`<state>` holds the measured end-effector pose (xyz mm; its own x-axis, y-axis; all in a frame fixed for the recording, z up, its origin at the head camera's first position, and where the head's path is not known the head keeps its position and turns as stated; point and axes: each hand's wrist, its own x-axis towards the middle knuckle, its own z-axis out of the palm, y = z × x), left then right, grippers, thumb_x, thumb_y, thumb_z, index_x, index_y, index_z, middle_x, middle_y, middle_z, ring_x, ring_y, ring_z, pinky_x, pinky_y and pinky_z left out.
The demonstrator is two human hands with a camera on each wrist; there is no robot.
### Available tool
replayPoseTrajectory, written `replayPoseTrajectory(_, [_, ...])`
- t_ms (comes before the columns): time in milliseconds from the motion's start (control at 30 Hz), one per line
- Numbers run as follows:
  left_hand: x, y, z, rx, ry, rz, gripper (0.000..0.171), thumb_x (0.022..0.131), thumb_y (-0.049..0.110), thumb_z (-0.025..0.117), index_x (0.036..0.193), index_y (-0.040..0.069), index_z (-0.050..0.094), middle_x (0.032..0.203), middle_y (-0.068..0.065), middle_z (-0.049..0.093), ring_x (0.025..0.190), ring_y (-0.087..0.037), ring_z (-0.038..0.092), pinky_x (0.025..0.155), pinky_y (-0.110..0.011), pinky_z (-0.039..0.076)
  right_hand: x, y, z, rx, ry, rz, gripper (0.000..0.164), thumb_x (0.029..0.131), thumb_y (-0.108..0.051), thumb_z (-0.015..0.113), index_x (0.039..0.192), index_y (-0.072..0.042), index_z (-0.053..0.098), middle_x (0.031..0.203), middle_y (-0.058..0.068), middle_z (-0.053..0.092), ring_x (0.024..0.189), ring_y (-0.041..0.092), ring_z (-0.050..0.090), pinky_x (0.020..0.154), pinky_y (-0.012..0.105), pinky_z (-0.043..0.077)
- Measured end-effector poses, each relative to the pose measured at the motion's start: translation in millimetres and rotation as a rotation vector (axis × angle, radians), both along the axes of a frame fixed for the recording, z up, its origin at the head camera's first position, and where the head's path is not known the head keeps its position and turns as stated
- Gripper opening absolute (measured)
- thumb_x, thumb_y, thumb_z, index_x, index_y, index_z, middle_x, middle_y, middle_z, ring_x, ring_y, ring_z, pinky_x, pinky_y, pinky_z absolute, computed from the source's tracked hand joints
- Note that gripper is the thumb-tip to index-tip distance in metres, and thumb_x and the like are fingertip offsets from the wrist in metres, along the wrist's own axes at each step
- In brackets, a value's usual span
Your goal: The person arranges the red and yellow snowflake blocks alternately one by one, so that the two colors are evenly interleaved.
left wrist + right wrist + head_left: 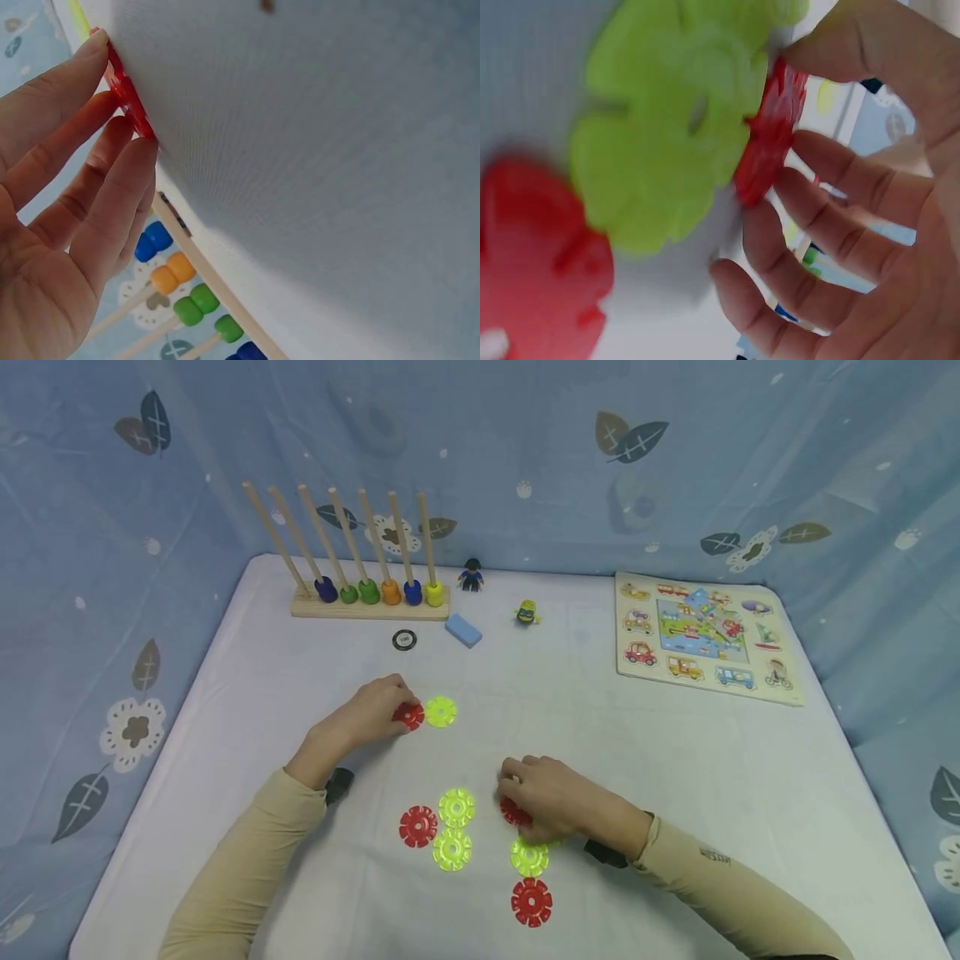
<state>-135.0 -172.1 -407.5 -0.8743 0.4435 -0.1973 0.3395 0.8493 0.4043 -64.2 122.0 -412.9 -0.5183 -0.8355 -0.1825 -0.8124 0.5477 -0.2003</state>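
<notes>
My left hand (372,710) grips a red flower-shaped plastic disc (408,716) by its edges, thumb on one side and fingertips on the other. That disc (129,97) lies against the white tabletop, right beside a lime-yellow flower disc (441,712). Farther right, my right hand (551,797) holds another red flower disc (774,131) between thumb and fingertips. Just in front of this hand lie a lime-yellow disc (529,857) and a red one (531,902). Between the hands, a red disc (417,827) sits beside two lime-yellow discs (457,808).
At the back left stands a wooden peg abacus (371,607) with coloured beads. Near it are a black round chip (404,640), a blue block (463,631), a small figure (471,576) and a yellow toy (527,612). A vehicle puzzle board (637,670) lies back right.
</notes>
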Motion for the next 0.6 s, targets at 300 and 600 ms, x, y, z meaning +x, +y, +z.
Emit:
replayPoseTrajectory(300, [-0.7,0.9,0.1,0.005,-0.012,0.000,0.041,0.079,0.011,0.078,0.117,0.001,0.067,0.110,-0.013,0.062,0.101,-0.025,0.059,0.090,-0.040,0.053,-1.0,3.6,-5.4,-0.039,0.045,0.040,0.038,0.073,-0.029,0.075,0.108,-0.018,0.064,0.109,-0.001,0.061,0.087,0.011,0.056,0.078,0.027,0.053])
replayPoseTrajectory(600, [-0.2,0.4,0.6,0.001,-0.008,-0.006,0.040,0.080,0.011,0.078,0.117,0.001,0.067,0.111,-0.013,0.061,0.102,-0.026,0.059,0.091,-0.041,0.052,-40.7,-3.0,5.2,-0.113,-0.059,-0.086,0.054,0.074,-0.030,0.075,0.123,-0.013,0.061,0.114,0.001,0.061,0.092,0.011,0.057,0.084,0.028,0.054])
